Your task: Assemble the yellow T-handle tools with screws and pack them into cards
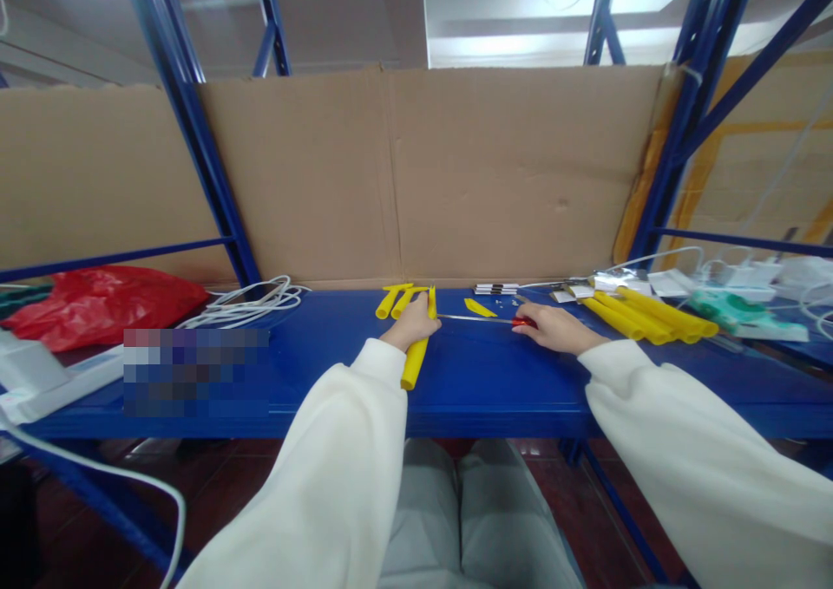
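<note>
My left hand (415, 322) is closed around a yellow tube (415, 365) that lies lengthwise on the blue tabletop (325, 372). In the fingers of my right hand (553, 327) is the red handle of a thin-bladed tool (482, 318). Its long, narrow metal blade points left, and the tip reaches the tube beside my left hand; whether it is a knife or a screwdriver I cannot tell. Just left of the held tube lie two more yellow tubes (386, 303). Behind the blade is a flat yellow piece (480, 308), with tiny scraps near it.
Several yellow tubes (651, 316) lie at the right near a green-and-white bundle (735, 311). White-and-black sticks (496, 289) rest by the cardboard back panel (455, 181). At the left are coiled white cables (253, 307), a red plastic bag (110, 303) and a white power strip (71, 385).
</note>
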`<state>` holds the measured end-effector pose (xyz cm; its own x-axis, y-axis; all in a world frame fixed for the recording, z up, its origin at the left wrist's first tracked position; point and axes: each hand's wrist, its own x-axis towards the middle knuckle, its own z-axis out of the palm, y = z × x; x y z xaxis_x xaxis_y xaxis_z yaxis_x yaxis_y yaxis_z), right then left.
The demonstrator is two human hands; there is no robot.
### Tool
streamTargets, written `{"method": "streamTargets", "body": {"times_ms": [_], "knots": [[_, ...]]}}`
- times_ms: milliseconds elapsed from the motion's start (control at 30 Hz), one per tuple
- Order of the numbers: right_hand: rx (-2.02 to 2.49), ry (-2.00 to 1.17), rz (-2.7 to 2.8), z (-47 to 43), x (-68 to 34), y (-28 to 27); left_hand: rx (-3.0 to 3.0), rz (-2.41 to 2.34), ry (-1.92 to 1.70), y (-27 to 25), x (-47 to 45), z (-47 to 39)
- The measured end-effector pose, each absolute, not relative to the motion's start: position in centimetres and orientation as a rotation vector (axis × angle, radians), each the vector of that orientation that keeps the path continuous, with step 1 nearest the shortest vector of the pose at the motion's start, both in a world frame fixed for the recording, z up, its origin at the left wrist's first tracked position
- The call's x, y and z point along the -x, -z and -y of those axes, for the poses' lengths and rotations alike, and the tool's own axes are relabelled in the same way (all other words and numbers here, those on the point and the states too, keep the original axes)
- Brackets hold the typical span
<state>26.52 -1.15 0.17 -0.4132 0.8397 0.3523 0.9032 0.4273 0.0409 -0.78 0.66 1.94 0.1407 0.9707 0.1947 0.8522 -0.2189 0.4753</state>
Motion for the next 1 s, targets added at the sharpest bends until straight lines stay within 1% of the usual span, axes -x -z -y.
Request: {"method": "streamTargets", "body": {"times_ms": [333,600,867,1000], "knots": [[1.537,0.182,2.402,0.8,-26.5,0.0,-2.165,-1.774,-0.707,-1.8,0.8,-1.0],[1.515,0.199,2.412,0.5,-26.8,0.3,-2.146,-1.769,-0.719,-1.9,0.8,-0.7],[1.574,0.111,2.406,-0.1,-27.2,0.6,-2.134,-1.759,-0.734,-1.7,1.0,-1.1],[1.621,0.16,2.387,-0.3,-27.5,0.6,-2.131,-1.768,-0.736,-1.7,1.0,-1.1]]}}
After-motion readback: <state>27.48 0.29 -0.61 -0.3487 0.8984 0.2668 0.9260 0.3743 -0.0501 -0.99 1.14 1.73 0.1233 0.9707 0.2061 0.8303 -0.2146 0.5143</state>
